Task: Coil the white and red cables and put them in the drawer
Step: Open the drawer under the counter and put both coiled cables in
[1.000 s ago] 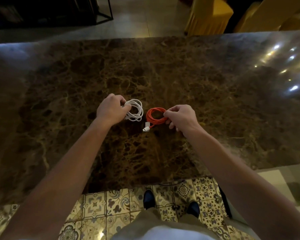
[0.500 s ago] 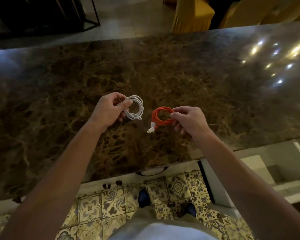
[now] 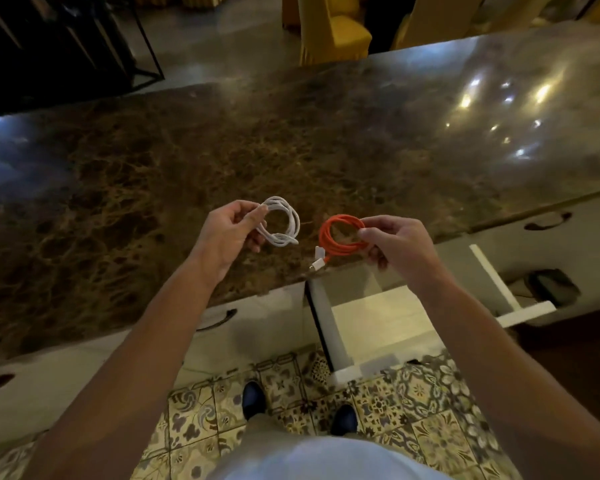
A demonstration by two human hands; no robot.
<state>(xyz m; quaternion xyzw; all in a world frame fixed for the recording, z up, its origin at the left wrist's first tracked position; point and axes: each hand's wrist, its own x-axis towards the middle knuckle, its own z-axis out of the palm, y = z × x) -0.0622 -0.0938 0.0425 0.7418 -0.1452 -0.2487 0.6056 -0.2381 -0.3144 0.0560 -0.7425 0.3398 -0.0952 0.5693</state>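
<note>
While both coils hang in the air: they sit above the near edge of the table [image 3: 153, 174], close to the open drawer [image 3: 378, 320].
White cable [image 3: 280, 221]: a small loose coil, held by the left hand [image 3: 227, 233] with thumb and forefinger pinching its left side.
Red cable [image 3: 342, 239]: a tighter coil, held at its right side by the right hand [image 3: 397, 247]; a white plug end [image 3: 317, 259] dangles below it.
Handling: both look light, soft and springy; loops will likely loosen if the pinch slackens, so a grip across all strands at one side seems best.
Drawer: pulled out at near right, just below the red coil; its pale floor shows.
Hard to make out: the right forearm covers part of the drawer; a dark object [image 3: 551, 287] at far right is unclear; the white cable's plugs cannot be picked out.
</note>
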